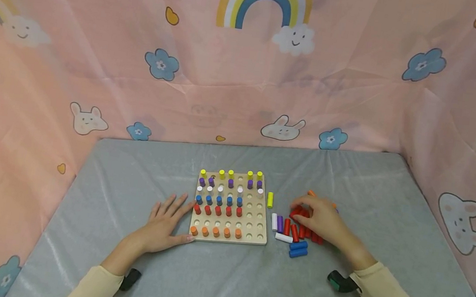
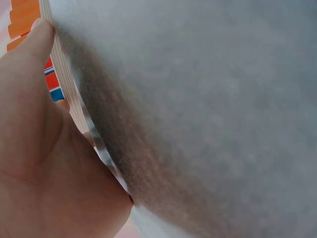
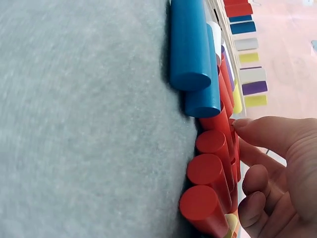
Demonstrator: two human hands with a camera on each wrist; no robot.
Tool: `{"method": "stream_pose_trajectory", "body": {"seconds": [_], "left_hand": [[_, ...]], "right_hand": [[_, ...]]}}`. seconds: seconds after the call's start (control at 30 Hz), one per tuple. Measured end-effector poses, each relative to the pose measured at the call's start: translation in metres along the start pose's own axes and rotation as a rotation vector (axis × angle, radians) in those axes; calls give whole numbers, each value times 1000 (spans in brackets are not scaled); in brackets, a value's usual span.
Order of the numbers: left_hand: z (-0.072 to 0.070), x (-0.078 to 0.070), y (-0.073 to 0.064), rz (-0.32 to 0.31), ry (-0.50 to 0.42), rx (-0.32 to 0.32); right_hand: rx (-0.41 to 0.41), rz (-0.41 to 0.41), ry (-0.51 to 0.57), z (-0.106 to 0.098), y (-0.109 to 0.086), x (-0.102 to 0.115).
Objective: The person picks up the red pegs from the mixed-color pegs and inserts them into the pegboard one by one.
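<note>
Board of pale wood [image 1: 253,231], drilled in rows, lies on grey cloth [image 1: 212,284]; I see left hand [image 1: 161,230] spread, touching its left edge. Right hand [image 1: 323,219] pinches smooth red cylinder [image 1: 296,211] among loose coloured pegs [image 1: 299,245], right of board.

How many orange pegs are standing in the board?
5. The orange pegs stand side by side in the pegboard's near row, starting at the end by the left hand; two holes at the other end are bare. None seems hidden.

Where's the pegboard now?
Head view: the pegboard lies on the grey table, left hand at its left edge, a loose yellow peg off its right edge.
</note>
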State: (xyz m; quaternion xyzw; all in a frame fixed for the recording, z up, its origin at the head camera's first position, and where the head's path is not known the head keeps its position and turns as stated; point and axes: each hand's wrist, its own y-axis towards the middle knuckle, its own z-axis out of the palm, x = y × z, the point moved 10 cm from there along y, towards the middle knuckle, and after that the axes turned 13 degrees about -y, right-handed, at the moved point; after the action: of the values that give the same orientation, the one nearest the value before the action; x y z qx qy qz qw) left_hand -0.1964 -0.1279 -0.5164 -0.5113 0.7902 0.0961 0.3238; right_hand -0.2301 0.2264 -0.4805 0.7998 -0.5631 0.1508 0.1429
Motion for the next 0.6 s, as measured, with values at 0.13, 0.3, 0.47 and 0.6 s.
{"method": "stream_pose_trajectory", "body": {"seconds": [0.13, 0.3, 0.47, 0.6], "left_hand": [[2, 4, 1, 3, -8, -6], [6, 10, 2, 6, -11, -16], [3, 5, 1, -3, -10, -4], [0, 1, 1, -16, 8, 13]], "right_hand": [[19, 14, -8, 4, 1, -2], [13, 24, -26, 6, 3, -3], [-21, 13, -58, 6, 6, -5], [-54, 4, -59, 5, 8, -5]]}}
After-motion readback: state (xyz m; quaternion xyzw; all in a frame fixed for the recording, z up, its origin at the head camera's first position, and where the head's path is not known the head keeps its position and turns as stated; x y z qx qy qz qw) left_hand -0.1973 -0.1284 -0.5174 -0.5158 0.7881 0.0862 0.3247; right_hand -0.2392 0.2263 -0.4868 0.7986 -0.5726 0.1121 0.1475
